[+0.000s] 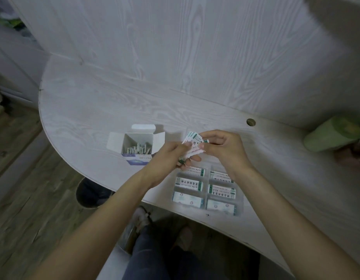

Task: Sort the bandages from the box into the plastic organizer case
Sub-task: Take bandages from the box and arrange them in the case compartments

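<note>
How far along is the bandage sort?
Done: the visible compartments of the organizer case already hold bandages. In hand: left hand and right hand both pinch a fanned bunch of bandages above it. Left: more stand in the open box.

Dim, cool, bluish-grey light; colours washed out. Brightest on pale table (114,102) and wall panel (175,37); floor (17,188) and space under table dark. Soft shadows only, no hard glare. Strong wide-angle bending: table edge curves, forearms stretch toward bottom corners. Green object (334,134) at right edge blurred; top right corner smeared dark. Print on bandages (192,142) unreadable.
</note>
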The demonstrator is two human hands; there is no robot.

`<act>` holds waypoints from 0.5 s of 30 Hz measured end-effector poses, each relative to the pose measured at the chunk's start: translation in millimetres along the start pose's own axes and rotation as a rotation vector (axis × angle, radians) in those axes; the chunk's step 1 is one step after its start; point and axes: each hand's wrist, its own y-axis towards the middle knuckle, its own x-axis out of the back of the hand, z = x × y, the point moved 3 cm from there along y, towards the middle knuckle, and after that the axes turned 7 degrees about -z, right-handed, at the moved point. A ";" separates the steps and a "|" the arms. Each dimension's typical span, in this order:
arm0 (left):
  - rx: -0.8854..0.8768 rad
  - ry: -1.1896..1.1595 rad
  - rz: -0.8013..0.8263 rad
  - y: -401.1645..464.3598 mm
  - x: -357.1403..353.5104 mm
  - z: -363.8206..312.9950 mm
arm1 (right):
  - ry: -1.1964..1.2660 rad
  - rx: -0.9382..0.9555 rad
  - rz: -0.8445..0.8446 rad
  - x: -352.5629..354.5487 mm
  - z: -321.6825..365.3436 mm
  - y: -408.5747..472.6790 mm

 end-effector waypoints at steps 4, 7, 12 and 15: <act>0.062 -0.118 -0.020 2.0 1.1 5.5 | -0.012 -0.003 0.007 4.2 -7.4 -0.1; 0.075 -0.151 -0.077 3.5 3.3 5.9 | -0.015 -0.014 -0.003 5.8 -11.3 -1.6; 0.102 -0.036 -0.212 7.8 7.3 5.4 | -0.135 0.036 -0.008 8.7 -13.6 -0.7; 0.146 -0.032 -0.187 6.7 6.0 3.9 | -0.225 0.072 0.012 9.0 -13.2 0.9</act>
